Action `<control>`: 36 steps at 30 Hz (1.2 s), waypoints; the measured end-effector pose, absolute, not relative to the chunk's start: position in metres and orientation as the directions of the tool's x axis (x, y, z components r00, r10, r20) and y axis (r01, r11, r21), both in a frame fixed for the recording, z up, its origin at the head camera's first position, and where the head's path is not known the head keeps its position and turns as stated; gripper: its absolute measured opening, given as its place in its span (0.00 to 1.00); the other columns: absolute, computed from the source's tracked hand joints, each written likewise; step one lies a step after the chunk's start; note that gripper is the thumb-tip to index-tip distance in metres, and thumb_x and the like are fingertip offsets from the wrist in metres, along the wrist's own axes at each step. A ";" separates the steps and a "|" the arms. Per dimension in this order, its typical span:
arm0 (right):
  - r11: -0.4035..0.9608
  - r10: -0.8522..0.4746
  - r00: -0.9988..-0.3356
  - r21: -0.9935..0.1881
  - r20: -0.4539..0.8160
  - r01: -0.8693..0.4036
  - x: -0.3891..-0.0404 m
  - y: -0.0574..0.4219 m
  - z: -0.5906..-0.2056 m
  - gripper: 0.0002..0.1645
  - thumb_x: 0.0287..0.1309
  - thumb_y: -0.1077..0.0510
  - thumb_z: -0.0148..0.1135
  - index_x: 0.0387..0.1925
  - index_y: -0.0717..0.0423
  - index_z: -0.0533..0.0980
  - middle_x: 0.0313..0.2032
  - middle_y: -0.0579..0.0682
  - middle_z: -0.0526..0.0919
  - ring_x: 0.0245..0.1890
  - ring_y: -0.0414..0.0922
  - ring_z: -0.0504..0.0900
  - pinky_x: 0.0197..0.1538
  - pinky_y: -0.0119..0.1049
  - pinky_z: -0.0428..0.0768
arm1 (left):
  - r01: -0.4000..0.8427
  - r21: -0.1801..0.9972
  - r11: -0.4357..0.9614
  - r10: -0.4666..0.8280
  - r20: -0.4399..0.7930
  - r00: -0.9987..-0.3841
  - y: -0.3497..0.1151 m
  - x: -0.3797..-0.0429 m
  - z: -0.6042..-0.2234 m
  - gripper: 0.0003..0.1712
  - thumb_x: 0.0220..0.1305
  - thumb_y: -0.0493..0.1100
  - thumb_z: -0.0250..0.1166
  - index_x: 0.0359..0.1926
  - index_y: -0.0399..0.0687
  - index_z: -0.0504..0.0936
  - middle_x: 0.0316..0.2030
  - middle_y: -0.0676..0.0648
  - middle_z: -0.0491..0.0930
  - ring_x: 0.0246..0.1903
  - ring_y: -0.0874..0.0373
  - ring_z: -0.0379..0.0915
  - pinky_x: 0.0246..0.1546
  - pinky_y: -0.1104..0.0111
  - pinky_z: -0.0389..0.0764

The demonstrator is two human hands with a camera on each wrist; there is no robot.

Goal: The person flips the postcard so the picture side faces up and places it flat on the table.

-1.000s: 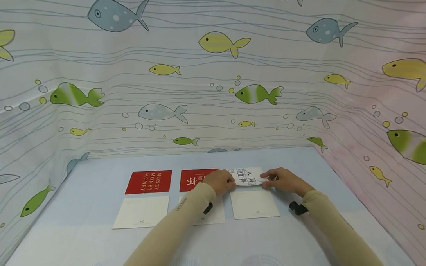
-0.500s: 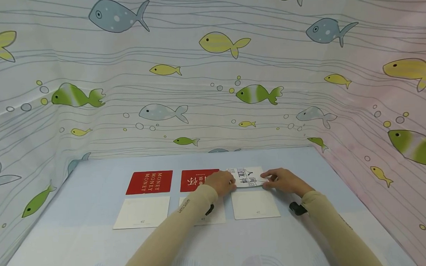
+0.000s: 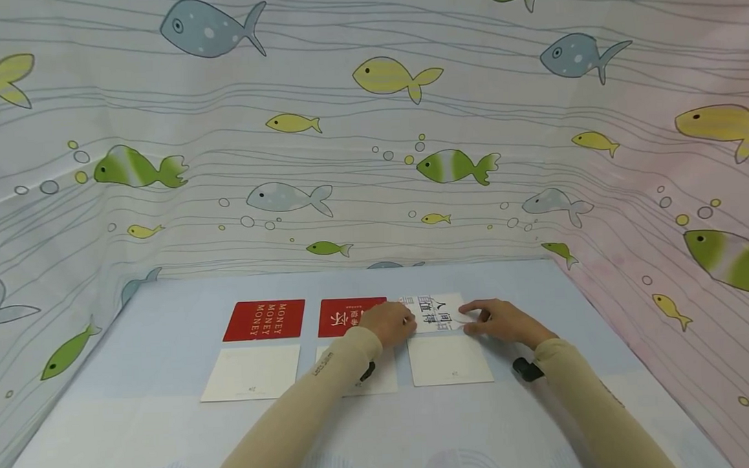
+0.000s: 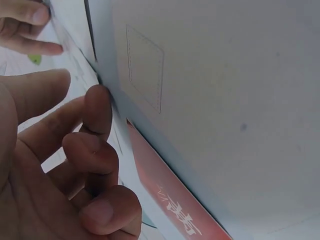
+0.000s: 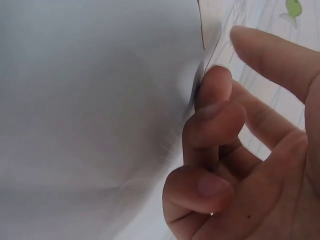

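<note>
A white postcard (image 3: 444, 304) printed with dark blue characters lies flat on the table in the back row, at its right end. My left hand (image 3: 386, 324) is at its left edge and overlaps the red postcard (image 3: 337, 316) beside it. At the opposite edge is my right hand (image 3: 504, 322), index fingertip close to the card's corner. Both wrist views show thumb and index finger (image 5: 214, 85) apart, the other fingers loosely curled. In the left wrist view a cream card (image 4: 220, 80) with a dotted stamp box fills the right side.
At the back left lies a red postcard (image 3: 266, 320) lettered MONEY. In the front row are cream cards, left (image 3: 252, 372), middle (image 3: 379, 378), partly under my left forearm, and right (image 3: 451, 362). A fish-patterned curtain (image 3: 347, 152) rises behind the pale table (image 3: 455, 424).
The printed white postcard, slightly raised at its front edge before, now lies flat. The right hand's thumb and index finger have spread apart at its edge. The left hand has barely moved.
</note>
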State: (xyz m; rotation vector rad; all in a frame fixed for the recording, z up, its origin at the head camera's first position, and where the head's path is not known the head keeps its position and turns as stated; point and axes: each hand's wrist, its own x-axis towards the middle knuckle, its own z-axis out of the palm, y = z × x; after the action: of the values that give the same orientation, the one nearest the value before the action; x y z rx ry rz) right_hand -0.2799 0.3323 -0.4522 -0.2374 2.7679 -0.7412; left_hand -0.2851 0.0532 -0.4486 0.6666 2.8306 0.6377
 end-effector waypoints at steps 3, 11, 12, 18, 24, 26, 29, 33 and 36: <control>0.846 -0.251 -0.949 -0.520 -0.193 -0.118 -0.280 0.333 -0.452 0.30 0.63 0.46 0.70 0.64 0.49 0.77 0.37 0.48 0.80 0.34 0.46 0.74 0.36 0.40 0.72 | 0.374 0.449 0.811 0.454 -0.081 -0.887 0.053 -0.284 -0.450 0.17 0.72 0.51 0.61 0.55 0.53 0.87 0.51 0.55 0.85 0.49 0.58 0.79 0.51 0.61 0.79; 0.811 -0.228 -0.968 -0.571 -0.109 -0.127 -0.270 0.339 -0.450 0.26 0.64 0.50 0.69 0.61 0.50 0.78 0.38 0.47 0.80 0.34 0.46 0.74 0.35 0.40 0.74 | 0.405 0.464 0.788 0.469 -0.026 -0.883 0.047 -0.279 -0.454 0.22 0.68 0.53 0.66 0.61 0.56 0.82 0.38 0.56 0.83 0.37 0.61 0.76 0.44 0.65 0.80; 0.809 -0.229 -0.968 -0.573 -0.104 -0.130 -0.267 0.340 -0.449 0.25 0.64 0.50 0.69 0.61 0.51 0.78 0.39 0.47 0.80 0.34 0.46 0.74 0.35 0.40 0.74 | 0.418 0.447 0.791 0.472 -0.011 -0.881 0.047 -0.277 -0.455 0.23 0.67 0.54 0.67 0.60 0.56 0.82 0.37 0.57 0.82 0.36 0.62 0.76 0.42 0.66 0.80; 0.807 -0.252 -0.963 -0.570 -0.096 -0.154 -0.247 0.348 -0.445 0.25 0.62 0.50 0.71 0.59 0.52 0.79 0.38 0.46 0.80 0.31 0.45 0.75 0.33 0.38 0.74 | 0.493 0.268 0.828 0.504 0.030 -0.863 0.047 -0.260 -0.451 0.27 0.59 0.65 0.69 0.54 0.57 0.87 0.40 0.54 0.83 0.35 0.60 0.77 0.35 0.65 0.81; 0.795 -0.294 -0.950 -0.578 -0.105 -0.182 -0.232 0.348 -0.445 0.30 0.58 0.48 0.74 0.60 0.53 0.78 0.40 0.45 0.79 0.31 0.43 0.75 0.34 0.35 0.73 | 0.509 0.154 0.847 0.512 0.020 -0.859 0.048 -0.248 -0.451 0.33 0.51 0.71 0.71 0.49 0.55 0.88 0.38 0.53 0.81 0.33 0.58 0.72 0.36 0.63 0.80; 0.799 -0.308 -0.945 -0.569 -0.112 -0.192 -0.229 0.347 -0.446 0.33 0.56 0.47 0.75 0.61 0.54 0.77 0.40 0.46 0.79 0.32 0.43 0.75 0.34 0.35 0.73 | 0.509 0.143 0.849 0.512 0.015 -0.859 0.048 -0.246 -0.452 0.33 0.50 0.71 0.72 0.48 0.53 0.87 0.36 0.53 0.79 0.32 0.58 0.71 0.35 0.64 0.79; 0.805 -0.323 -0.939 -0.557 -0.120 -0.206 -0.227 0.344 -0.447 0.38 0.53 0.46 0.77 0.62 0.56 0.75 0.41 0.47 0.78 0.32 0.44 0.74 0.34 0.35 0.72 | 0.509 0.138 0.850 0.512 0.017 -0.859 0.048 -0.245 -0.454 0.34 0.50 0.71 0.73 0.47 0.53 0.87 0.36 0.53 0.78 0.32 0.58 0.69 0.35 0.64 0.78; 0.811 -0.338 -0.933 -0.543 -0.127 -0.220 -0.225 0.342 -0.447 0.41 0.50 0.46 0.79 0.62 0.57 0.75 0.42 0.48 0.78 0.32 0.44 0.73 0.34 0.35 0.72 | 0.508 0.148 0.849 0.511 0.021 -0.860 0.047 -0.244 -0.454 0.33 0.49 0.70 0.74 0.48 0.53 0.86 0.36 0.53 0.78 0.32 0.58 0.69 0.35 0.65 0.78; 0.813 -0.349 -0.929 -0.533 -0.125 -0.234 -0.225 0.341 -0.447 0.39 0.49 0.47 0.80 0.61 0.57 0.76 0.41 0.48 0.78 0.32 0.43 0.73 0.35 0.35 0.72 | 0.504 0.163 0.848 0.508 0.018 -0.861 0.047 -0.243 -0.452 0.33 0.49 0.68 0.75 0.48 0.52 0.85 0.36 0.53 0.78 0.32 0.58 0.69 0.35 0.65 0.77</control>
State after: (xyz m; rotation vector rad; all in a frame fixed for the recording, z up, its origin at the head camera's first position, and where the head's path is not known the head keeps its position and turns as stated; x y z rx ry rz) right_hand -0.2251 0.3406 -0.4469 -0.4533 2.7817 -0.7766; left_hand -0.2426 0.0466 -0.4524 0.8195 2.9950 0.2538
